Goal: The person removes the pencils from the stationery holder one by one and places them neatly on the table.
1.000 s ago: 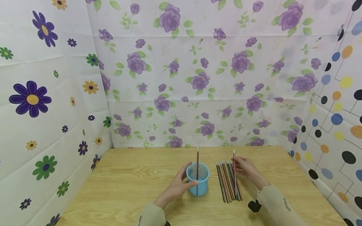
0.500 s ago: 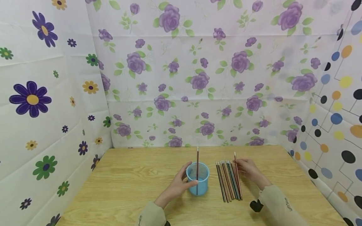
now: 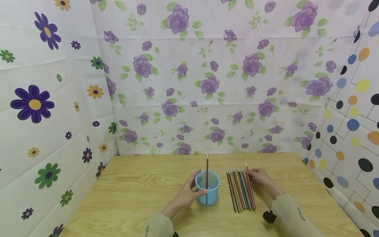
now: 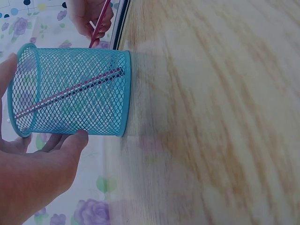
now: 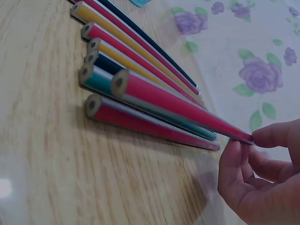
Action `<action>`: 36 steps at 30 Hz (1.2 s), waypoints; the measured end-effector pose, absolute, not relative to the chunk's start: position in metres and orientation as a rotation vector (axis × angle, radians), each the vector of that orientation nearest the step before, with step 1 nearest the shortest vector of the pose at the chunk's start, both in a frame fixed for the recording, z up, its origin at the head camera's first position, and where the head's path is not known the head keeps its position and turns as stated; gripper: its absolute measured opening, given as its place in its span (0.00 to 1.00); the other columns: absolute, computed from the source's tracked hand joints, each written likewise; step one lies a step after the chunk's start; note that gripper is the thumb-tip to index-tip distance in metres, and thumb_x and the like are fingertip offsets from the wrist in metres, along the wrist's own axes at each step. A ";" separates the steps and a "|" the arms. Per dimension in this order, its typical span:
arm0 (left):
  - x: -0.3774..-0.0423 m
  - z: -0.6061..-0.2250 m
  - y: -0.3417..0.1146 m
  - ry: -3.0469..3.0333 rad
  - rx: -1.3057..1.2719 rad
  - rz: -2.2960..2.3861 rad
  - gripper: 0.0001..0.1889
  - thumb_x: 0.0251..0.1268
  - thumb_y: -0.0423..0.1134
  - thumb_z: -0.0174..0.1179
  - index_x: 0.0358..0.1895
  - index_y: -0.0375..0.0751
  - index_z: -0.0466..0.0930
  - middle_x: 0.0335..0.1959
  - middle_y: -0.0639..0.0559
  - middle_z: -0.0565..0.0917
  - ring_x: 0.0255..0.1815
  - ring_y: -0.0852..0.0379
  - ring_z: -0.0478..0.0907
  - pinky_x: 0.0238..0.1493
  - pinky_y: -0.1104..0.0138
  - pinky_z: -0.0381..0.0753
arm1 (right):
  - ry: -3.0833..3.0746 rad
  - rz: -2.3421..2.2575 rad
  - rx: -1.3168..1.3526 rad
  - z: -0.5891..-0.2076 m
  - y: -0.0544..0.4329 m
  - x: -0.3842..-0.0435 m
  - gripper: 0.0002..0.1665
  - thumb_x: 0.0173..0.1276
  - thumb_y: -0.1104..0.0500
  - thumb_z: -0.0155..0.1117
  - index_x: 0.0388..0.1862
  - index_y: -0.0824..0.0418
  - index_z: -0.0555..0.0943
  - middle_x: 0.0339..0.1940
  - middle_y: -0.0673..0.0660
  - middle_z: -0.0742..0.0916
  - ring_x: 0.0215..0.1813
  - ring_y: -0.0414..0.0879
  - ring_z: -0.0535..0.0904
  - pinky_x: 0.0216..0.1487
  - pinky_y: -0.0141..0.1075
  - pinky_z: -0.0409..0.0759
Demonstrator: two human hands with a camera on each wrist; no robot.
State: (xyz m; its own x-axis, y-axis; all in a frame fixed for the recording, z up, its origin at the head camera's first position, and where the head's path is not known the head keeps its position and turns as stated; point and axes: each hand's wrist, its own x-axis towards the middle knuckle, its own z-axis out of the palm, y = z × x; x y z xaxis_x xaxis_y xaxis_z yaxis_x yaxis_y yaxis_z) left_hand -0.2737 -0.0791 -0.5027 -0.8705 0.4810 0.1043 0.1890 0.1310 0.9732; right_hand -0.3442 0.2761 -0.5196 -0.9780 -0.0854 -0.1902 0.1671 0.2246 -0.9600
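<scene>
A light-blue mesh pencil cup [image 3: 211, 198] stands upright on the table, gripped by my left hand [image 3: 185, 196], with fingers and thumb around its side. One dark red pencil [image 3: 207, 166] leans inside it, its eraser end above the rim. To the right, my right hand [image 3: 260, 177] pinches a red pencil [image 5: 173, 104] near its far end between thumb and fingertips. That pencil slants over the right end of a row of pencils [image 3: 237, 191]. In the right wrist view, its unsharpened near end overlaps a teal pencil [image 5: 101, 82], and another red pencil [image 5: 140, 123] lies beside it.
The row holds several red, yellow, teal and dark pencils side by side on the wood-grain table [image 3: 133, 194]. Floral cloth [image 3: 207, 82] hangs behind the table, with patterned cloth on both sides. A black wrist device [image 3: 269, 216] sits under the right sleeve.
My right hand has shifted slightly right and nearer, bringing its red pencil from across the row to the row's right end. My left hand and the cup stay put.
</scene>
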 end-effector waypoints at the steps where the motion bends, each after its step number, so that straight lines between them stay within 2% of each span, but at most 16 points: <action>1: -0.274 -0.502 -0.079 2.172 0.658 1.813 0.41 0.67 0.44 0.61 0.78 0.53 0.45 0.75 0.35 0.57 0.76 0.34 0.53 0.70 0.37 0.59 | 2.294 -1.825 0.069 -0.520 0.277 -0.344 0.23 0.77 0.60 0.48 0.57 0.79 0.73 0.21 0.47 0.79 0.23 0.37 0.71 0.29 0.32 0.77; 10: -0.274 -0.503 -0.079 2.184 0.633 1.808 0.41 0.67 0.44 0.61 0.78 0.53 0.46 0.74 0.36 0.59 0.76 0.34 0.54 0.70 0.38 0.60 | 2.409 -1.698 0.139 -0.525 0.280 -0.344 0.21 0.73 0.62 0.52 0.54 0.80 0.75 0.31 0.53 0.84 0.29 0.39 0.79 0.33 0.33 0.83; 16: -0.274 -0.504 -0.079 2.183 0.642 1.807 0.41 0.67 0.44 0.61 0.77 0.57 0.46 0.75 0.37 0.58 0.76 0.34 0.54 0.70 0.38 0.60 | 2.520 -1.596 0.193 -0.527 0.278 -0.345 0.20 0.74 0.62 0.52 0.54 0.79 0.75 0.35 0.59 0.82 0.32 0.42 0.78 0.33 0.34 0.84; 27: -0.273 -0.504 -0.079 2.192 0.632 1.805 0.40 0.68 0.42 0.60 0.77 0.60 0.47 0.75 0.38 0.58 0.76 0.35 0.54 0.70 0.38 0.61 | 2.622 -1.527 0.182 -0.526 0.271 -0.344 0.17 0.71 0.64 0.53 0.48 0.79 0.77 0.28 0.58 0.83 0.26 0.41 0.79 0.27 0.32 0.83; 36: -0.273 -0.504 -0.079 2.186 0.642 1.812 0.40 0.68 0.41 0.60 0.77 0.59 0.46 0.75 0.38 0.57 0.76 0.35 0.53 0.70 0.38 0.60 | 2.611 -1.536 0.171 -0.524 0.270 -0.342 0.18 0.73 0.62 0.52 0.50 0.77 0.78 0.30 0.61 0.84 0.28 0.43 0.79 0.27 0.35 0.82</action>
